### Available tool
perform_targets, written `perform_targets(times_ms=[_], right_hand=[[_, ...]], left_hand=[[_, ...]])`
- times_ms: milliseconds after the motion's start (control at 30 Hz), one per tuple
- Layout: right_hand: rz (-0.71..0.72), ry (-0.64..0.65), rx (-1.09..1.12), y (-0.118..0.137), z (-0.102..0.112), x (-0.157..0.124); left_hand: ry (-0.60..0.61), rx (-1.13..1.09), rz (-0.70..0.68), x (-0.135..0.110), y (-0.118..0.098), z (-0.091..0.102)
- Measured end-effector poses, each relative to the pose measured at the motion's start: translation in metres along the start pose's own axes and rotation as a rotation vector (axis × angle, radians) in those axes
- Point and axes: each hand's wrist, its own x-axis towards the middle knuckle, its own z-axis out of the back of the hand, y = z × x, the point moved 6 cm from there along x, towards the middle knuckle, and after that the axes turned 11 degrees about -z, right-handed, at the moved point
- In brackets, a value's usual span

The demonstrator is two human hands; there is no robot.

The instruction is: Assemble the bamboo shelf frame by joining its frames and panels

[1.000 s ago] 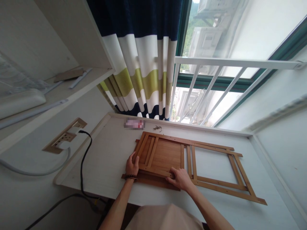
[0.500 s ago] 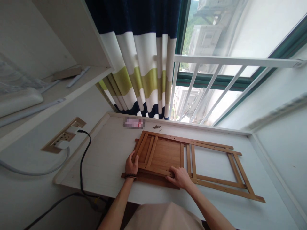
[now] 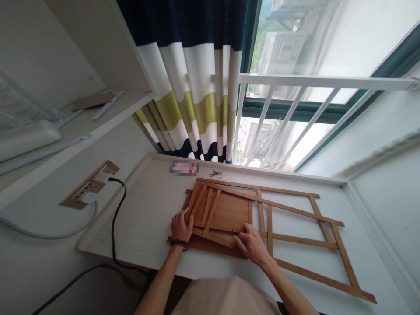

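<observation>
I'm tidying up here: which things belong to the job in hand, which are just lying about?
In hand: two overlapping wooden frames, touched by the left hand and right hand; the wooden panel beneath; perhaps the small loose pieces.

Lying about, seemingly: blurred-out item; brown piece and white strip on the shelf.

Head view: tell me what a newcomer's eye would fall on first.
Probably the boldly banded curtain in navy, white and green, at the upper middle, beside the bright window at upper right. Next come the overlapping wooden frames lying askew on the white desk below, with the left hand at their left end and the right hand at their near side.
</observation>
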Motion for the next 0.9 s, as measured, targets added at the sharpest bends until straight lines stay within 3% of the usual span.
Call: perform_targets(times_ms=[133, 200, 333, 467, 633, 767, 900], right_hand=[[-0.291, -0.278, -0.035, -0.042, 0.019, 0.013], [-0.422, -0.311, -0.112, -0.062, 0.019, 0.021], [-0.47, -0.237, -0.18, -0.076, 0.007, 0.031], [-0.52, -0.291, -0.166, -0.076, 0.001, 0.027], [-0.573, -0.479, -0.098, -0.094, 0.007, 0.012], [-0.578, -0.428, 0.083, -0.115, 0.007, 0.009], [-0.573, -0.382, 0.174, -0.117, 0.011, 0.011]], left_hand=[[0.051, 0.119, 0.005, 0.007, -0.006, 0.005], [0.085, 0.127, -0.007, 0.016, -0.009, 0.003], [0.246, 0.113, -0.069, 0.03, -0.016, -0.013], [0.355, 0.179, -0.067, 0.028, -0.017, -0.024], [0.331, 0.176, -0.099, 0.021, -0.015, -0.026], [0.31, 0.143, -0.084, 0.018, -0.011, -0.028], [0.229, 0.12, -0.127, 0.017, -0.014, -0.023]])
